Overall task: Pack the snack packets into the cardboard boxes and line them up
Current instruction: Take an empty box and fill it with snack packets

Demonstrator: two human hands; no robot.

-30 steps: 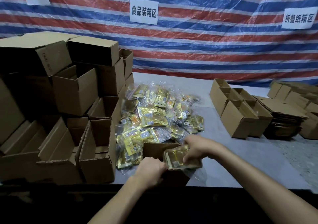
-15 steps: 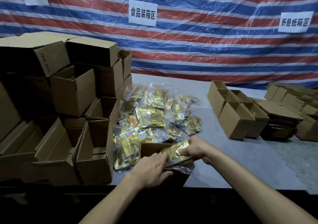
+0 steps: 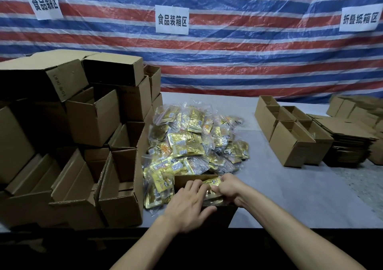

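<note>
Right at the near edge of the grey table, a small open cardboard box sits in the middle, and both hands are over its mouth. The left hand lies flat across the opening, its fingers fairly straight and a little spread, its thumb splayed towards the near right, pressing down on what is inside rather than gripping it. The right hand comes in from the right with its fingers curled, pinching the right end of a gold packet, which lies at the top of the box between the two hands. Just beyond the box, touching its far wall, spreads a loose heap of snack packets in gold foil and clear plastic. To the left, stacked boxes rise in an untidy pile, several with their flaps open. On the far right stand a few open boxes set close together, and beside them, further right, a low stack of flattened cartons. Behind the table hangs a red, white and blue striped tarpaulin with white paper signs fixed to it.
</note>
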